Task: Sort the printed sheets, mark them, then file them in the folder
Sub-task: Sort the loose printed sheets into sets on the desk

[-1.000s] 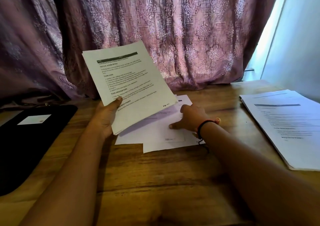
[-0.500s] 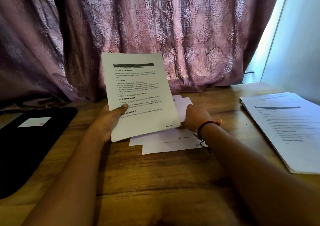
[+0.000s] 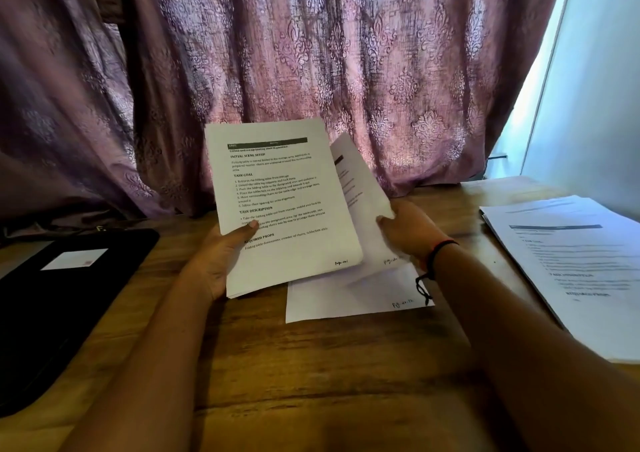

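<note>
Lifted off the tabletop since the earlier frame, a single white printed sheet was held up on edge by the right hand, pinched at its right edge between thumb and curled fingers, just behind the white stack of printed sheets. That stack was gripped by the left hand, thumb pressed on the front page and fingers hidden behind, and was held nearly upright above the brown wooden table. One more flat white sheet was left on the wood below the right wrist, where a black cord band was worn. A mauve patterned curtain was hung behind the table's far edge, and a pale bright wall was seen at far right.

On the front page the headings "INITIAL SCENE SETUP", "TASK GOAL", "TASK DESCRIPTION" and "REQUIRED PROPS" could be read; handwritten marks in the lower right corners were too small to be made out.

A flat black folder bearing a white label was laid at the left edge, well apart from the hands. A thick pile of printed pages was spread along the right edge. Bare wood was left between the arms, toward the near edge
</note>
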